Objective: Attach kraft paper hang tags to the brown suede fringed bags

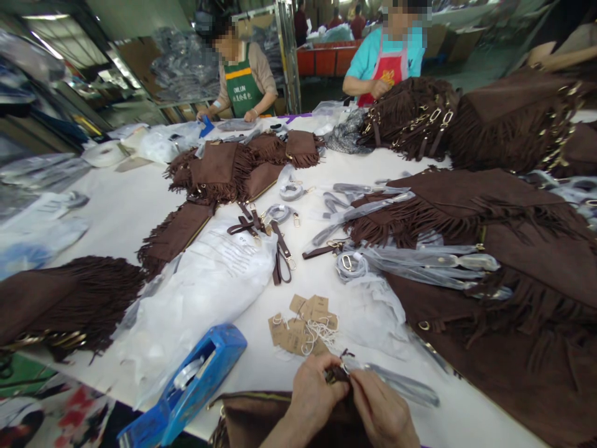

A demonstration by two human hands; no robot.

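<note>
My left hand (313, 387) and my right hand (380, 404) are close together at the near table edge, both closed. Between their fingertips is a dark brown end of the fringed bag (256, 412), with a bit of metal at it; the exact grip is partly hidden. The bag lies under my wrists, its gold zipper (259, 396) along the top edge. Just beyond my hands is a loose pile of cardboard hang tags (293, 333) with white strings. A plastic-wrapped handle strap (405, 384) lies beside my right hand.
A blue tape dispenser (200, 386) stands at near left, beside white plastic bags (205, 292). Brown fringed bags (489, 205) fill the right side. Wrist straps (282, 255) and a coiled wrapped strap (351, 266) lie mid-table. Two people in aprons (245, 87) work across the table.
</note>
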